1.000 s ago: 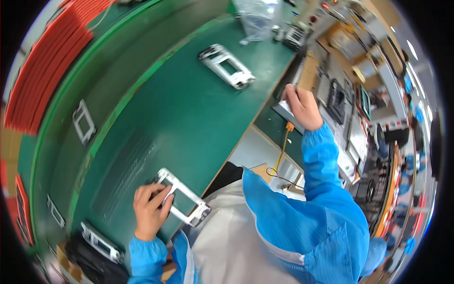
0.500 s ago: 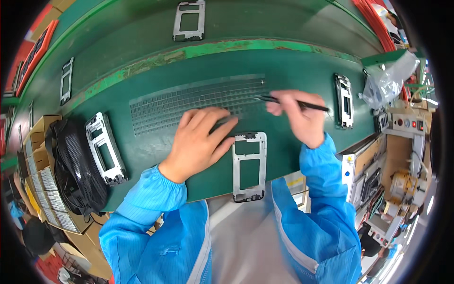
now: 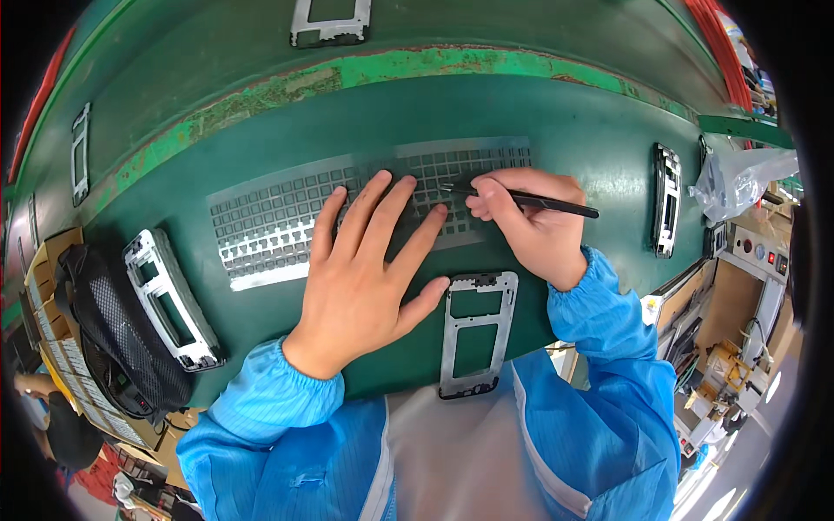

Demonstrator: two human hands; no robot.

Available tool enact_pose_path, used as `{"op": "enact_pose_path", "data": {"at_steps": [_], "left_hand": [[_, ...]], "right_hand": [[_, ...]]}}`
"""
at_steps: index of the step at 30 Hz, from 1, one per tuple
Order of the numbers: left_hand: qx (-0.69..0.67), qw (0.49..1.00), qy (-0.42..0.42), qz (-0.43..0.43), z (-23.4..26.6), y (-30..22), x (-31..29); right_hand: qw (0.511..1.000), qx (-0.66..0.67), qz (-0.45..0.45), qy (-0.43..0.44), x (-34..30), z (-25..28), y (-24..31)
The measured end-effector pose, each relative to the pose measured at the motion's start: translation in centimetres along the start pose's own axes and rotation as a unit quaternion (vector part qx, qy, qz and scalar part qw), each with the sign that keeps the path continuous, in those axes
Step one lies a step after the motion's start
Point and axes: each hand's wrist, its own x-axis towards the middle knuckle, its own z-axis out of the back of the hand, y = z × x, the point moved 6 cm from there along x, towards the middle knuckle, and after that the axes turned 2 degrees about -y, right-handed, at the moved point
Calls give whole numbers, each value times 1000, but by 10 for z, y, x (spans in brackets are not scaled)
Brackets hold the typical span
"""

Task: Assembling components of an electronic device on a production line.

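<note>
My left hand [image 3: 360, 269] lies flat with fingers spread over a clear sheet [image 3: 278, 208] carrying rows of small dark square pads. Its thumb reaches to the upper left corner of a silver-grey phone frame [image 3: 477, 321] with black ends, which rests near the table's front edge. Slim black tweezers [image 3: 556, 205] are pinched in my right hand [image 3: 539, 230]. Their tips are over the right part of the sheet, among the pads; whether a pad is between them is too small to tell.
Stacked phone frames [image 3: 195, 317] stand at the left beside a black mesh bag [image 3: 122, 326]. Another frame [image 3: 667, 200] is at the right, near a clear plastic bag [image 3: 738, 178]. A raised green ledge [image 3: 417, 65] runs behind, with more frames [image 3: 330, 36] beyond it.
My left hand has gone from curled to spread flat on the sheet. The tweezers in my right hand have come further in over the pads. The whole view has shifted slightly.
</note>
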Motion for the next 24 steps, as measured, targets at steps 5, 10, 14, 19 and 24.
{"op": "enact_pose_path", "data": {"at_steps": [5,10,14,19,24], "left_hand": [[-4,1000,13,6,-5,3,3],[3,1000,18,8,-6,2,4],[5,1000,12,9,-6,2,3],[4,1000,10,9,-5,2,4],[3,1000,8,6,-5,2,3]], "right_hand": [[1000,-22,12,3,1,1,-2],[998,-38,39,12,3,2,0],[998,-39,46,16,4,1,1],[999,-28,39,18,3,2,0],[998,-36,42,20,2,2,0]]}}
